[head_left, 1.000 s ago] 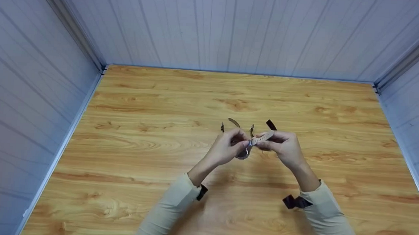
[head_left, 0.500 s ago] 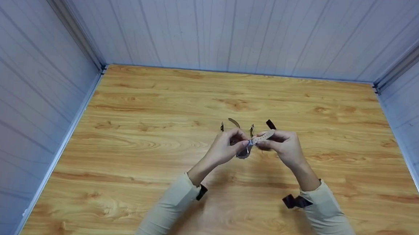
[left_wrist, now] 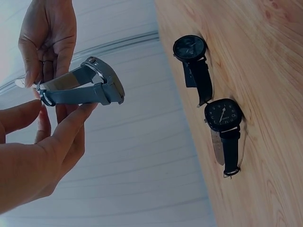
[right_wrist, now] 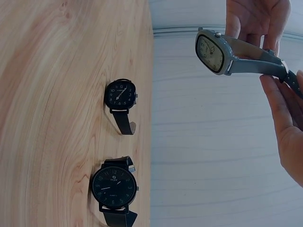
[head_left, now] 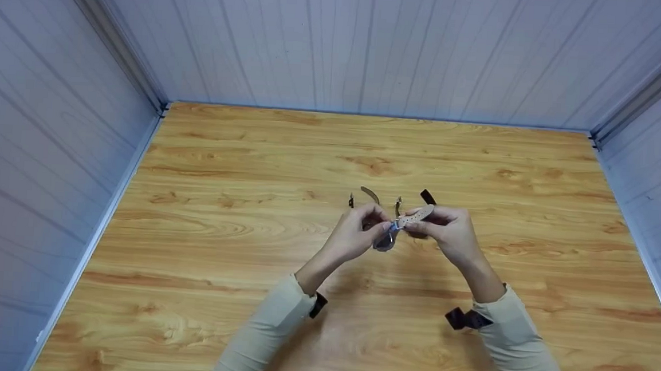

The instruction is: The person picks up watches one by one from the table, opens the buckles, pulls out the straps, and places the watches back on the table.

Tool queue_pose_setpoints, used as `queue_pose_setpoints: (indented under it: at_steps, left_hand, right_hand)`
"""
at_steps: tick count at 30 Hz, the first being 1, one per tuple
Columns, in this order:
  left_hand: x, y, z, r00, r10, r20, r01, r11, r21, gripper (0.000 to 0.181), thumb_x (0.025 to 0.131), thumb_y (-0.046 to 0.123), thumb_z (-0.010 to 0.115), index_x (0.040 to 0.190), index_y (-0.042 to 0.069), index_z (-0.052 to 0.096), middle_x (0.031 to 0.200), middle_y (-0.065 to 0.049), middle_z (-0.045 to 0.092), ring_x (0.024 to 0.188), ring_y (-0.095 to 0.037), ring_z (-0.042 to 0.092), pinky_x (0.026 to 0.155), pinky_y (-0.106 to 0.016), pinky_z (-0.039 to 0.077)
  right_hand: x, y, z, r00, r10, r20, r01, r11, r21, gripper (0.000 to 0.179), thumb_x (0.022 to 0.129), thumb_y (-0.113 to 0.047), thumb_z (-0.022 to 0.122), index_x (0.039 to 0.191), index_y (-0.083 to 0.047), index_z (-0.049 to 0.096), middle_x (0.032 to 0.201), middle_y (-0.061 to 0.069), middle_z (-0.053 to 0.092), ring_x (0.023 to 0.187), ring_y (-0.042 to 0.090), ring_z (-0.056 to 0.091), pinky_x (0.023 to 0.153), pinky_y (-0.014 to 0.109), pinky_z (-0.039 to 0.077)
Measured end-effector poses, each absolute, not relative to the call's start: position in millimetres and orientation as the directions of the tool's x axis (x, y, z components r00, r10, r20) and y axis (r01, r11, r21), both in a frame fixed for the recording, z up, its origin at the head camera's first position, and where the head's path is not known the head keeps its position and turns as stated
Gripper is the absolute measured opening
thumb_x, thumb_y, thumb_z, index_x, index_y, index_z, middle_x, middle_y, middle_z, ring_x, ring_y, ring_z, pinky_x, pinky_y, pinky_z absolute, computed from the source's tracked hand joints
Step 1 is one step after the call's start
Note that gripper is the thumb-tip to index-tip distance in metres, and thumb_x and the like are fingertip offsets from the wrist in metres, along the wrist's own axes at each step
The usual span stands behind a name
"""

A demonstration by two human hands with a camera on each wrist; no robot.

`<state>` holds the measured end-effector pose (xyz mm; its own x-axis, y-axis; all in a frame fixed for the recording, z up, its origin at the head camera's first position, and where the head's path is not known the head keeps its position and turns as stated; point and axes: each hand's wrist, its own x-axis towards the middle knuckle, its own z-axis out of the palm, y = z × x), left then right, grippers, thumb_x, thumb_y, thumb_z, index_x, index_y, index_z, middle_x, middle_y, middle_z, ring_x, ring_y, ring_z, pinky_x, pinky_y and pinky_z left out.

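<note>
Both hands hold up a wristwatch with a grey-blue strap and a pale squarish dial, clearest in the right wrist view. Its strap is joined into a loop at the buckle. My left hand pinches the strap beside the buckle with thumb and fingers. Between thumb and fingers of my right hand is the holed strap end, its pale underside turned up. Fingers partly cover the buckle. On the table beyond lie a round black watch and a squarish black watch, largely hidden by the hands in the head view.
The wooden table is bounded by pale panel walls at the back, left and right. Dark camera mounts sit at both sleeve cuffs, just above the tabletop.
The holed strap end has tipped slightly up and rightward in my right fingers, and a little more blue strap shows by my left thumb. Both hands stay nearly in place; the black watches have not moved.
</note>
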<state>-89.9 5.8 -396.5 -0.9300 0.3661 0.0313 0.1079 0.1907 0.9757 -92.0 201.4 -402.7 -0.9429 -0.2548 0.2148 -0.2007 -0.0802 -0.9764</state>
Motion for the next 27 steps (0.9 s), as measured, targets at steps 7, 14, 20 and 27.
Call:
queue_pose_setpoints:
  at_steps: [7,14,20,27]
  left_hand:
    - [-90.1,5.9,-396.9,-0.932,0.362,0.034,0.100,0.164,0.981,0.006,0.087,0.001,0.059,0.092,-0.001,0.059,0.084,-0.005,0.061,0.072,-0.010,0.058,0.062,-0.021,0.049]
    - [-91.0,3.7,-395.9,-0.920,0.386,0.063,0.130,0.148,0.980,0.021,0.083,0.005,0.067,0.102,-0.003,0.061,0.093,-0.009,0.062,0.085,-0.019,0.061,0.076,-0.025,0.051]
    - [-92.5,5.0,-396.6,-0.923,0.374,0.086,0.169,0.195,0.966,0.024,0.076,0.000,0.072,0.098,-0.003,0.063,0.091,-0.010,0.063,0.082,-0.015,0.062,0.074,-0.019,0.051]
    - [-91.8,6.1,-394.9,-0.933,0.344,0.105,0.196,0.240,0.951,0.015,0.077,-0.001,0.071,0.091,-0.002,0.065,0.085,-0.009,0.065,0.075,-0.013,0.064,0.063,-0.019,0.052]
  right_hand:
    - [-92.7,201.5,-402.8,-0.933,-0.275,0.230,-0.209,-0.105,-0.972,0.016,0.079,0.007,0.066,0.090,0.017,0.063,0.086,0.013,0.068,0.074,0.023,0.066,0.064,0.035,0.055]
    - [-92.1,201.3,-400.7,-0.944,-0.256,0.210,-0.201,-0.062,-0.978,0.017,0.077,0.005,0.068,0.090,0.017,0.063,0.084,0.013,0.068,0.071,0.026,0.066,0.062,0.035,0.055]
    - [-91.9,201.6,-398.1,-0.947,-0.259,0.190,-0.186,-0.039,-0.982,0.018,0.078,0.004,0.068,0.090,0.016,0.063,0.083,0.011,0.068,0.069,0.020,0.066,0.061,0.032,0.055]
    - [-93.1,202.4,-397.1,-0.938,-0.288,0.194,-0.191,-0.041,-0.981,0.014,0.079,0.003,0.068,0.084,0.015,0.063,0.090,0.013,0.068,0.075,0.033,0.065,0.063,0.037,0.055]
